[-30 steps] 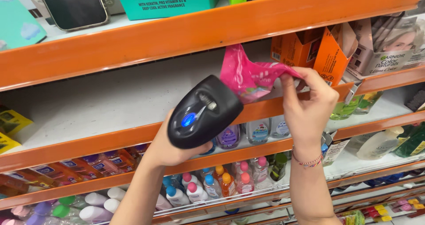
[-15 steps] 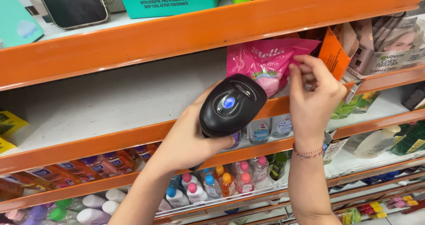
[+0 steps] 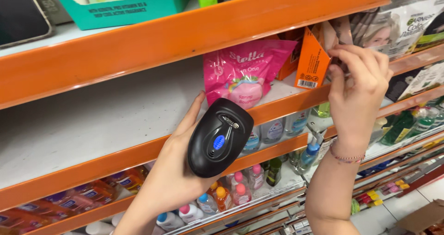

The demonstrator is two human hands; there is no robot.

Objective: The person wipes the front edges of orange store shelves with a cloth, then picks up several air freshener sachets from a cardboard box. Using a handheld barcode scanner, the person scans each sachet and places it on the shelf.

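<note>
My left hand (image 3: 169,172) grips a black handheld barcode scanner (image 3: 219,138) with a blue button, held up in front of the orange shelf edge. Just behind it a pink pouch (image 3: 245,71) stands upright on the grey shelf (image 3: 92,124). My right hand (image 3: 358,91), with a bead bracelet at the wrist, is raised to the right of the pouch. Its thumb and fingers pinch the edge of a brownish box (image 3: 341,34) wedged between an orange box (image 3: 312,61) and a hair-colour box (image 3: 393,22).
A teal carton (image 3: 129,4) sits on the shelf above. Lower shelves carry rows of small bottles with coloured caps (image 3: 240,193) and clear bottles (image 3: 273,131). Green bottles (image 3: 407,124) stand at the right. A cardboard box (image 3: 423,219) lies on the floor.
My right hand has let go of the pink pouch, which now stands on the shelf, and has moved right to the boxes. The scanner has dropped lower and tilted.
</note>
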